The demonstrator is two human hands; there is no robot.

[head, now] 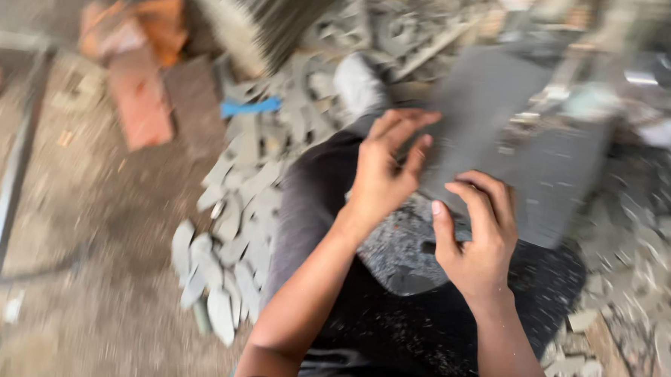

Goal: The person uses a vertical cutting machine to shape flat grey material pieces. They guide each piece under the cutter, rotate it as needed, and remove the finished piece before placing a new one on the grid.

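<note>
The head view is blurred by motion. My left hand (pixel 385 168) rests with fingers spread on the left edge of a large flat grey slate slab (pixel 518 144) that lies across my lap. My right hand (pixel 478 236) curls its fingers over the slab's near edge and grips it. Under the slab a rounded speckled grey stone piece (pixel 400 255) sits on my dark trousers (pixel 320 195). My shoe (pixel 357 84) shows beyond the left hand.
A heap of pale grey stone chips (pixel 231 237) lies on the dirt floor to the left. Red bricks (pixel 140 89) and a blue strip (pixel 250 106) sit further back. A long metal bar (pixel 11 182) runs along the far left. More rubble (pixel 640 300) lies right.
</note>
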